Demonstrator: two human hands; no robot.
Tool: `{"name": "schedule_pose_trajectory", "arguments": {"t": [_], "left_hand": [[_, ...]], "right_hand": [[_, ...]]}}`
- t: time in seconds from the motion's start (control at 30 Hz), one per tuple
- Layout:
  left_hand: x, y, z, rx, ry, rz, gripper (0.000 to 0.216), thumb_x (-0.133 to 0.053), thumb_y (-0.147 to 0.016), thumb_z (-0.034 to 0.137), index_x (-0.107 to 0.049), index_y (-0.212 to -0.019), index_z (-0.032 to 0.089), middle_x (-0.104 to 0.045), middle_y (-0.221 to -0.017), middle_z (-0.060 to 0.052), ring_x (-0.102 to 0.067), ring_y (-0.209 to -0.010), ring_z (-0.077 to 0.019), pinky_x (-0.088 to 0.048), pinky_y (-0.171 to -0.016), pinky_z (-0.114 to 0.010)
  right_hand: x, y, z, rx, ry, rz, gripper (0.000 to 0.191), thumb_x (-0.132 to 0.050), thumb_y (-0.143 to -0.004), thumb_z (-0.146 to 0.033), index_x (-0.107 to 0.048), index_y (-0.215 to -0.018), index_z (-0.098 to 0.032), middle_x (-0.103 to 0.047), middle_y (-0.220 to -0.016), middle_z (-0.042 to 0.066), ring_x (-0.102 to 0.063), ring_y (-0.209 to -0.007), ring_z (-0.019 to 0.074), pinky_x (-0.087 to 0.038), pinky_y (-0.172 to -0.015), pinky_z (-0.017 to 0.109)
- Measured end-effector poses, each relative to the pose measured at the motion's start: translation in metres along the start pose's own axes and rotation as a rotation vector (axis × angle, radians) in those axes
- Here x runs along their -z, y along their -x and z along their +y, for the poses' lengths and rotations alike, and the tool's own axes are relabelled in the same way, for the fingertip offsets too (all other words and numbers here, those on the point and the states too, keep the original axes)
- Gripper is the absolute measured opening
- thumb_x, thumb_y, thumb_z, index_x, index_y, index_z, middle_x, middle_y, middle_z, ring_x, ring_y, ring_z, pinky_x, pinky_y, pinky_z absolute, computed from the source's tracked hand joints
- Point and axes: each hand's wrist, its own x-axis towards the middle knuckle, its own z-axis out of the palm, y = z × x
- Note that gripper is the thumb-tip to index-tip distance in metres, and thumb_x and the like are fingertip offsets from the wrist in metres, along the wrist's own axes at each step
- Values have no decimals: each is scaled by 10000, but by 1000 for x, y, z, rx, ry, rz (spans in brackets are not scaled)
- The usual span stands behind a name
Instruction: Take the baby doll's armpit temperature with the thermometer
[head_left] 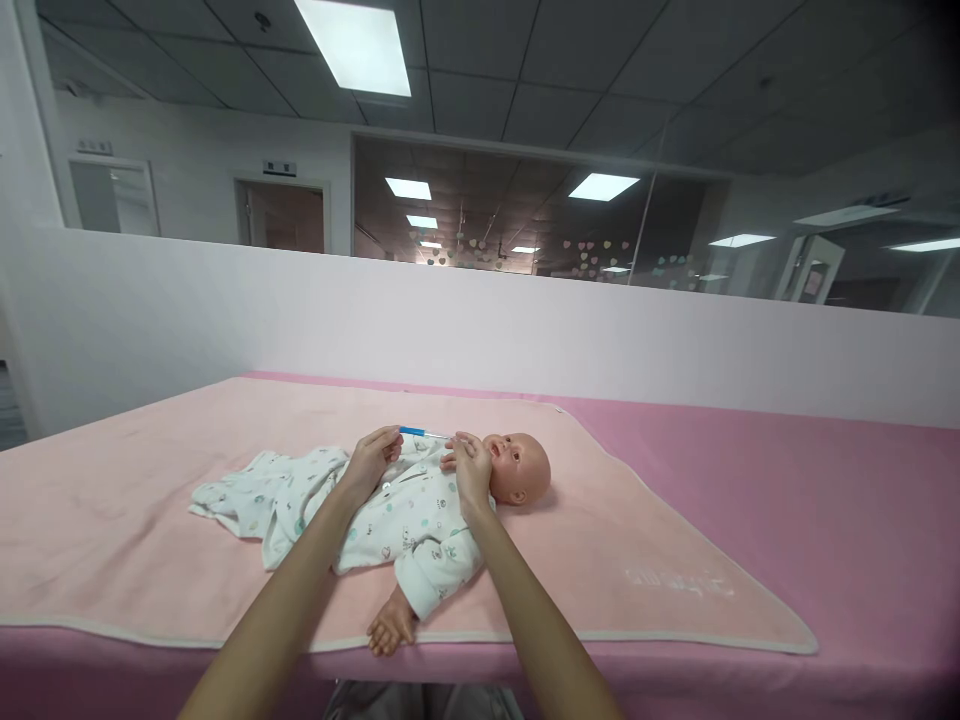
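A baby doll [519, 468] in a white printed sleepsuit [424, 515] lies on its back, head to the right. Over its chest, a slim stick [412, 431] with a blue end and a thin clear shaft is held level; it resembles a thermometer, though it is too small to be sure. My left hand [373, 458] is closed, fingertips pinching the blue end. At the clear end, my right hand [471, 468] is closed too, its fingertips on the shaft beside the doll's chin. The stick's right tip is hidden by those fingers.
A peach blanket [615, 560] with a pale border lies under the doll on a pink padded table [847, 520]. The doll's hand [392, 622] rests near the front edge. Behind the table stands a low white wall [525, 320] with glass above.
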Motion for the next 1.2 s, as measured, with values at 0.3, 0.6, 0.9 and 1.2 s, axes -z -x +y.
{"name": "schedule_pose_trajectory", "arguments": {"t": [0.3,0.6,0.9,1.2], "left_hand": [[2,-2,-1,10,7,56,297,-655,-591,275,-644,-833,102,-557,-599,-2,-475,-520,-71,-348,-485,-200],[0,0,-1,-12,-136,108,423,-704,-555,387,-631,-859,102,-566,-643,-2,-450,-543,-68,-346,-520,-208],[1,3,5,-40,-259,-33,321,-631,-644,441,-612,-660,121,-541,-574,3,-404,-503,-63,-348,-518,-206],[-43,21,37,-98,-473,-263,371,-636,-649,373,-623,-958,169,-628,-789,-56,-544,-721,-163,-407,-663,-268]], "right_hand": [[-2,1,2,49,42,-8,225,-545,-695,-351,-500,-808,-162,-577,-635,-19,-507,-419,71,-417,-362,175],[-4,8,-3,88,40,5,240,-566,-687,-365,-498,-765,-149,-563,-593,-24,-486,-382,66,-387,-318,163],[-6,18,-29,164,97,8,282,-562,-700,-422,-520,-713,-144,-547,-547,-30,-482,-361,66,-368,-314,166],[126,104,-77,126,496,270,280,-620,-639,-415,-605,-762,-163,-608,-584,25,-576,-513,150,-466,-463,240]]}}
